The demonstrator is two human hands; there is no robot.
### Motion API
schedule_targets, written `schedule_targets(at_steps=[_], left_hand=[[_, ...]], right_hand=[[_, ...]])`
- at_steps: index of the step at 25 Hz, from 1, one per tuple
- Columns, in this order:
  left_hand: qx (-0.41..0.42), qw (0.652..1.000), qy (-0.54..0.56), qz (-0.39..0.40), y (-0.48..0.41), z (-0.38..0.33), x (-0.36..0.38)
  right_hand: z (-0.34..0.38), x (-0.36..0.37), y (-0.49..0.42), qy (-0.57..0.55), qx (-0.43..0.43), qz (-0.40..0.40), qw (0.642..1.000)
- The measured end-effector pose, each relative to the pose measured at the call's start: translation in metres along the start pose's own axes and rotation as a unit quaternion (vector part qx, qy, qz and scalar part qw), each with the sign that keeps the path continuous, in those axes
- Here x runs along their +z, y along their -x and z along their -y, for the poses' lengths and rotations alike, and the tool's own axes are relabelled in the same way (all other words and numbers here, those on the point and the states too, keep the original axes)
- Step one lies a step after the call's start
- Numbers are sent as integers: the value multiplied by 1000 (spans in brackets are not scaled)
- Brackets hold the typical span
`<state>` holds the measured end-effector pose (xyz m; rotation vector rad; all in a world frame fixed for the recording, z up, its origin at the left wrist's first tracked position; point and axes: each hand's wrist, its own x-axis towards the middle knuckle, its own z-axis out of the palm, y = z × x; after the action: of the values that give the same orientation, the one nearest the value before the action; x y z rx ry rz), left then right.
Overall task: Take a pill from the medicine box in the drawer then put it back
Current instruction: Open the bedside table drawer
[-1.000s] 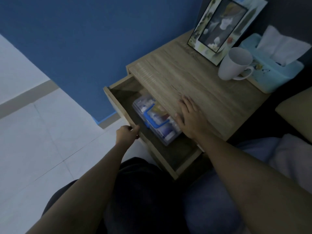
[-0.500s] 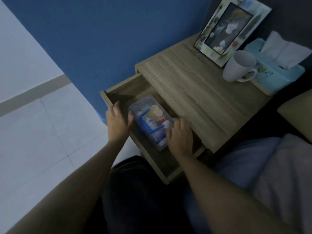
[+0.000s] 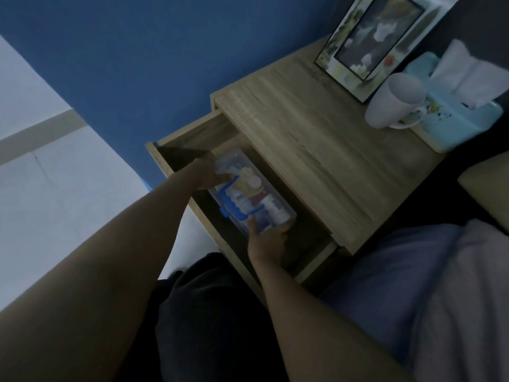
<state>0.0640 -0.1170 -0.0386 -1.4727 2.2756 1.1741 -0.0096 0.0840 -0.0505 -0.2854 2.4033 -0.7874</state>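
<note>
wooden bedside table (image 3: 316, 150) fills the upper right of the view, its drawer (image 3: 192, 139) pulled out toward seven o'clock and standing open. on the tabletop, way up at one to two o'clock, a picture frame (image 3: 374, 42), a white mug (image 3: 391, 103) just beside it, and a pale blue tissue box (image 3: 457, 117) touching the mug's far side.

down in the drawer sits the medicine box (image 3: 253, 197), clear plastic with a blue handle and latch on its lid, lying lengthwise along the drawer. both hands are on it! the left hand (image 3: 205, 172) wraps the box's eleven o'clock end, fingers curled around it. the right hand (image 3: 265, 241) clasps the five o'clock end, thumb up on the lid near the blue handle, fingers under the corner.

so this looks like the getting-the-box-out step: lid shut, no pill in sight yet. next move, i'd say, calls for lifting the box level, clear of the drawer's front wall and out from under the tabletop edge, then working that blue latch open. grip must hold even at both ends or the contents slide.
</note>
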Motion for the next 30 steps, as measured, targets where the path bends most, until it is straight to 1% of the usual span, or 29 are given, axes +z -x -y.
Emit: schedule_targets(at_steps=[4,7,9,13,16,18,21,23,26,30], left_hand=[[3,999,-40,-13,8,-1,-7],[10,998,-49,-27,27,-9,-20],[3,996,-78,-40,46,-17,-35],[-6,991,-93,-99,93,-45,-71],[-14,983,-110,-143,123,-67,-100],[-13,979,-94,-181,141,-83,-119],[-17,972,-69,-223,155,-106,-143],[-23,969,-38,-242,155,-118,-151],[-20,966,26,-258,140,-129,-154],[-2,964,92,-248,97,-144,-146]], right_hand=[[8,-2,11,3,-16,-25,1000],[17,-14,31,-22,-23,-13,999],[25,-29,46,-37,-35,-8,999],[50,-67,76,-62,-96,-16,993],[68,-94,88,-47,-156,-54,985],[83,-113,90,-52,-204,-61,976],[113,-139,76,-103,-259,-37,960],[133,-157,54,-101,-291,-32,951],[156,-179,9,-87,-334,-20,938],[177,-193,-59,-38,-359,-10,933]])
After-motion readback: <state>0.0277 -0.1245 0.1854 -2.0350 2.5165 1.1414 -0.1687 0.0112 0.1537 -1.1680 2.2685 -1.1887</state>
